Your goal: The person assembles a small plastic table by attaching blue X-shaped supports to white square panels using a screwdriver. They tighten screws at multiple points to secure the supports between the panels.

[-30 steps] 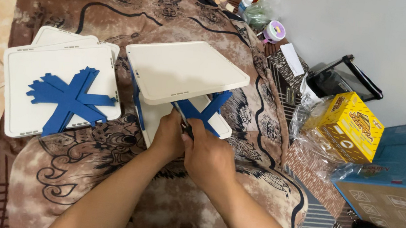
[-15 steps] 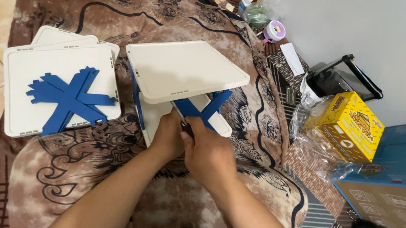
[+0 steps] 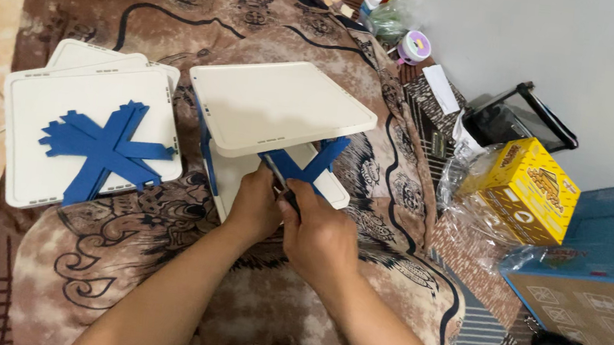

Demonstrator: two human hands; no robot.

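Both hands are in tight at the front of a small white shelf unit (image 3: 279, 106) that sits on the brown patterned blanket (image 3: 125, 267), just ahead of the person. It has a square white top panel, a second white panel (image 3: 235, 177) below it, and blue cross braces (image 3: 307, 166) between the two. The left hand (image 3: 255, 206) is curled closed against the lower panel's front edge, fingers wrapped out of sight. The right hand (image 3: 320, 234) is closed around a thin dark tool (image 3: 280, 181) that points up into the blue bracing. This looks like thin moulded plastic: light, fairly stiff across the flat panels, smooth enough to slide on the blanket, and probably weakest at the little clip joints where the braces meet the panels. The raised rims of the panels seem the safest place to grip, rather than the slim braces. Off to the left, well apart, lies a stack of spare white panels (image 3: 24, 183) with loose blue braces (image 3: 103, 149) on top. A yellow box (image 3: 527, 190) sits to the right.
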